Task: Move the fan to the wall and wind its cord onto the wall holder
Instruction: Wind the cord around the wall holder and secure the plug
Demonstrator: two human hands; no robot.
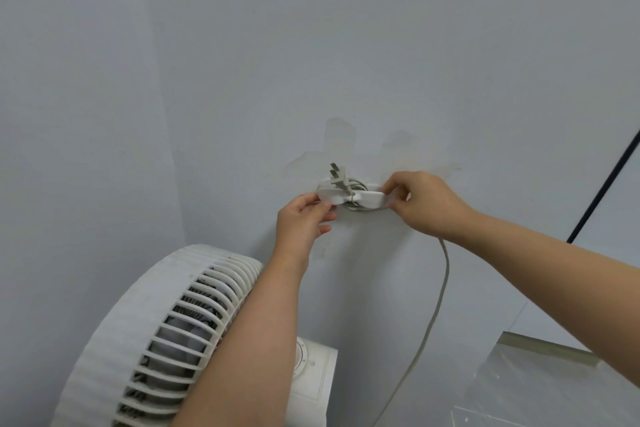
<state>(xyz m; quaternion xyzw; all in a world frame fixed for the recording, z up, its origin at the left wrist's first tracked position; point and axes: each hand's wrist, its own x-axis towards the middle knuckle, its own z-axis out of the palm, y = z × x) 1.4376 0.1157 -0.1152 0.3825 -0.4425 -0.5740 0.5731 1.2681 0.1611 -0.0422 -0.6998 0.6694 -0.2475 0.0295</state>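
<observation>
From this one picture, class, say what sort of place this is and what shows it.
Likely a plain indoor room, home or office uncertain: a painted wall with peeled patches, a white fan standing by it, and a wall-mounted cord holder wound with cord.

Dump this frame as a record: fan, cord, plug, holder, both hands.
fan: lower left, standing near the wall
wall holder: white, fixed on wall, cord loops wound on it
plug: prongs up, over holder's left half
cord: loose length hangs down from under right hand
left hand: pinches holder's left end
right hand: grip curled on cord at holder's right end
winding: unfinished
</observation>
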